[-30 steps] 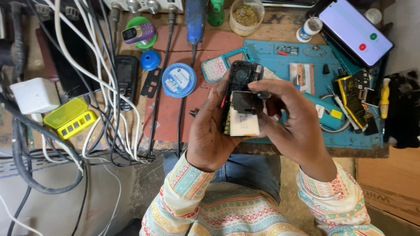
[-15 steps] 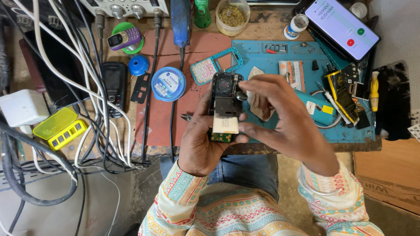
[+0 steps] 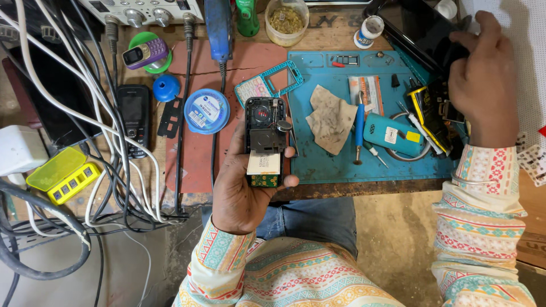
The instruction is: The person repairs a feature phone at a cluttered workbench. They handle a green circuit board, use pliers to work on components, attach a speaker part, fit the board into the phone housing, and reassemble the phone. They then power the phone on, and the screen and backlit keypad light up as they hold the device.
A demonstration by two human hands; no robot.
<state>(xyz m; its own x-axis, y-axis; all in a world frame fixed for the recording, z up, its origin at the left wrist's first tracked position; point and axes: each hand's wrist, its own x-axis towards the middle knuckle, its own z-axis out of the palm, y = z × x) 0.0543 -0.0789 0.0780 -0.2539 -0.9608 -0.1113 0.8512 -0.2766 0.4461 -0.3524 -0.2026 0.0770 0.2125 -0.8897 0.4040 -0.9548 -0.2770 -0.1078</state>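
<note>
at the far left sits a yellow box (image 3: 63, 175), then a round blue tin with a pale label (image 3: 207, 111), and beside it our left hand (image 3: 242, 187) wraps its fingers around the opened phone (image 3: 265, 142), held upright over the table edge. we judge it light, stiff and fragile with its board bare, so it is best gripped by the side edges. farther right lie a teal case with a small white and yellow label (image 3: 392, 134) and our right hand (image 3: 483, 79), fingers loosely spread on a dark tablet (image 3: 418, 28).

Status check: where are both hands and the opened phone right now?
Left hand grips the opened phone upright at the bench edge. Right hand is on the dark smartphone, far right. Nothing between them.
</note>
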